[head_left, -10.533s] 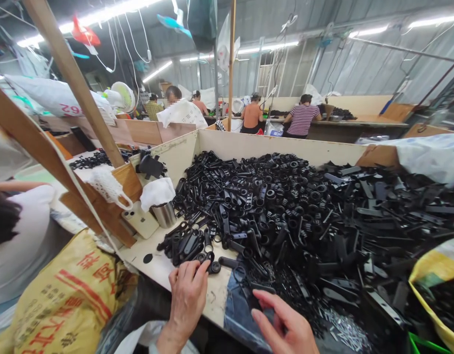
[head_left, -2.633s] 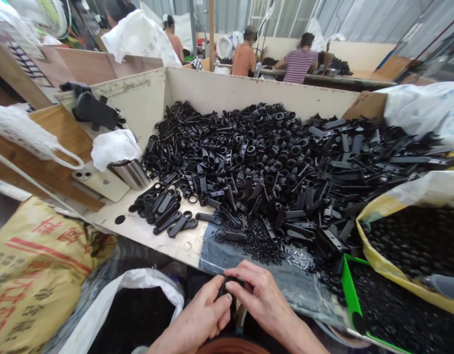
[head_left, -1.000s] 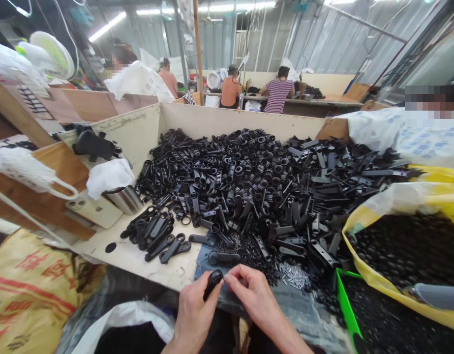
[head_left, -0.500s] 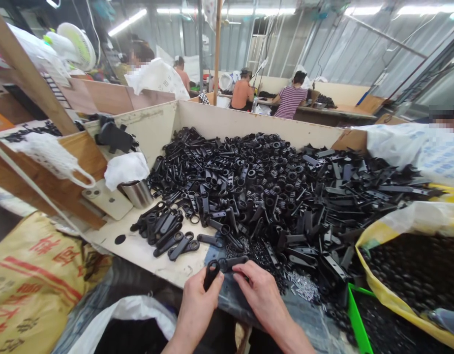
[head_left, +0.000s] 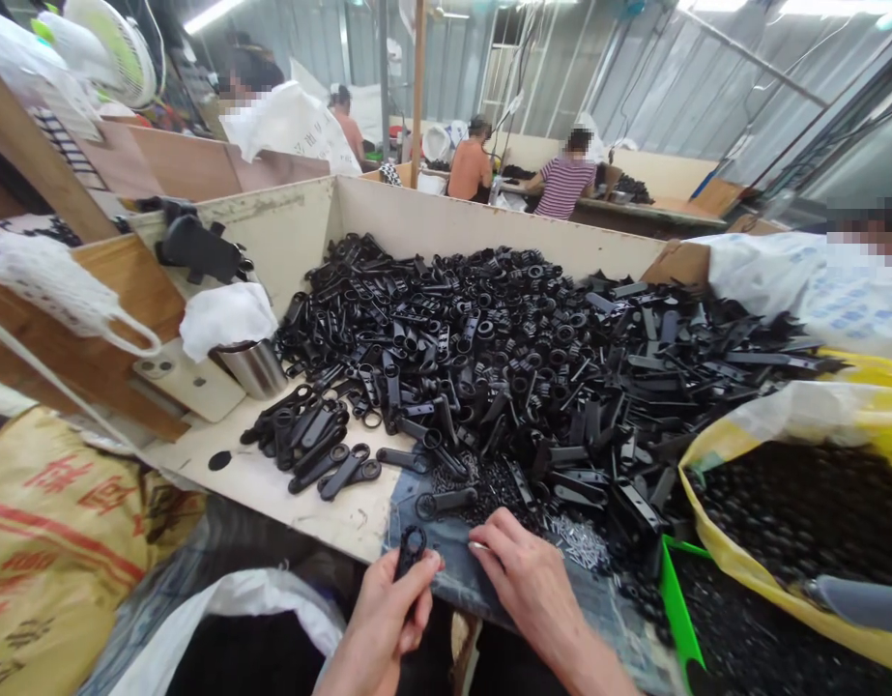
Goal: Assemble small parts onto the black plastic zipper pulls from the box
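My left hand (head_left: pixel 391 604) is closed around a black plastic part with a ring-shaped end (head_left: pixel 412 546), held upright at the front edge of the table. To its right, my right hand (head_left: pixel 529 575) hovers low over a blue-grey mat (head_left: pixel 464 556). Its thumb and forefinger are pinched together, and a pale speck shows at the tips, too small to name. Between and beyond the hands, a similar black ring-ended part (head_left: pixel 446 501) lies on the mat. Small silver pins (head_left: pixel 580 541) are heaped just right of my right hand. Tiny dark pieces (head_left: pixel 489 483) lie behind it.
A large pile of black plastic parts (head_left: pixel 446 338) fills the walled table. Ring-ended parts (head_left: pixel 319 425) are grouped at left, near a metal cup (head_left: pixel 253 369) and a phone (head_left: pixel 191 377). A green bin (head_left: pixel 681 609) and yellow-rimmed sack (head_left: pixel 696 483) stand at right. Several people work behind.
My right hand has drawn away from the black part on the mat, its fingers now pinched. My left hand has tilted the part it holds. The view has shifted slightly.
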Demonstrator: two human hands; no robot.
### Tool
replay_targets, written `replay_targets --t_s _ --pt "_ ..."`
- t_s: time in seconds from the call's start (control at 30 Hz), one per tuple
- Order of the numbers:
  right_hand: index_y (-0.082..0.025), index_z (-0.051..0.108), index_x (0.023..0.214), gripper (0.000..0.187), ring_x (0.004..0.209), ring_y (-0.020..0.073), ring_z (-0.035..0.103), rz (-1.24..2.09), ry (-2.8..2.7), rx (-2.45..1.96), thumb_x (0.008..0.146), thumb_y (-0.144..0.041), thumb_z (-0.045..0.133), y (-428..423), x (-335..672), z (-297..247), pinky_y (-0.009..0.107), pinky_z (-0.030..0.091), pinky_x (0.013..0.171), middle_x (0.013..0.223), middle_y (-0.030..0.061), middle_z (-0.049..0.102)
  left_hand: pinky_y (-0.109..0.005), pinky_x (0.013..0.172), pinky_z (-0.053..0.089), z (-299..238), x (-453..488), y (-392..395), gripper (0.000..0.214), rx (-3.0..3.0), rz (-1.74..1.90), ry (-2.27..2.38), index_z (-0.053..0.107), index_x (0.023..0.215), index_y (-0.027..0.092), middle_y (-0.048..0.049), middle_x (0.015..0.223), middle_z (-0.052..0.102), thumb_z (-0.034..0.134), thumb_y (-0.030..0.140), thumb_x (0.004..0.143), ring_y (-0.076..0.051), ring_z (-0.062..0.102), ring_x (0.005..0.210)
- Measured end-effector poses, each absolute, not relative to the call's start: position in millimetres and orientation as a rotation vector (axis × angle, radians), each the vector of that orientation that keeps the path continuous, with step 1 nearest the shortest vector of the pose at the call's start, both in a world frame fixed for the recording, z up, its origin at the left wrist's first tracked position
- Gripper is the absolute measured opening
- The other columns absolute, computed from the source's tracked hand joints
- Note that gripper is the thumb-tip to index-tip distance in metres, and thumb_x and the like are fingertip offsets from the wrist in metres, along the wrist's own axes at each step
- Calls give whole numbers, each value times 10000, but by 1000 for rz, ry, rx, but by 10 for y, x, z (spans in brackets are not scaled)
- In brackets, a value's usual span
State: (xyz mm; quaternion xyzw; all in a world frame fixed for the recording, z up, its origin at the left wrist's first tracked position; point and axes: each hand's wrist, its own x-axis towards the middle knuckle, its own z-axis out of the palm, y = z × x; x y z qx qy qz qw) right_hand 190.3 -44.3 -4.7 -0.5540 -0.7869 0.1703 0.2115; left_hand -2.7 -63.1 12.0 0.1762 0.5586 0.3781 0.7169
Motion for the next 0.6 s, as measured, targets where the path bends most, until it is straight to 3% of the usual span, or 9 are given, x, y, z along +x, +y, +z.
replay_targets --t_s 0.07,0.17,0.33,0.4,0.6 --pt "-220 730 930 453 718 187 680 551 -2134 -1513 1074 -401 340 -416 1870 -30 271 466 640 891 67 681 -166 392 120 116 -18 -631 552 393 842 1242 605 778 161 107 376 470 857 614 588 10 228 305" --pt "-216 740 862 362 706 170 615 901 -1779 -1447 1001 -473 527 -437 1836 51 261 451 641 839 47 665 -164 382 114 130 -4 -623 579 426 864 1241 620 761 154 104 361 461 854 650 574 9 225 300" --pt "-183 753 862 422 443 38 258 1569 -861 -1281 767 -591 805 -568 1698 94 179 209 414 582 -76 450 -154 374 96 225 102 -584 589 460 914 1183 634 767 158 119 349 416 851 672 577 0 191 332" --pt "-172 759 859 451 424 15 180 1666 -675 -1194 699 -580 867 -593 1624 55 165 158 395 534 -105 389 -151 368 94 255 154 -569 595 461 907 1156 635 766 163 120 344 413 852 680 566 -2 189 331" --pt "-166 759 752 474 381 -9 142 1692 -457 -1097 534 -532 967 -563 1480 -71 140 137 348 445 -134 339 -146 347 103 168 198 -579 590 463 910 1122 630 759 176 127 329 406 852 686 562 -1 182 304"
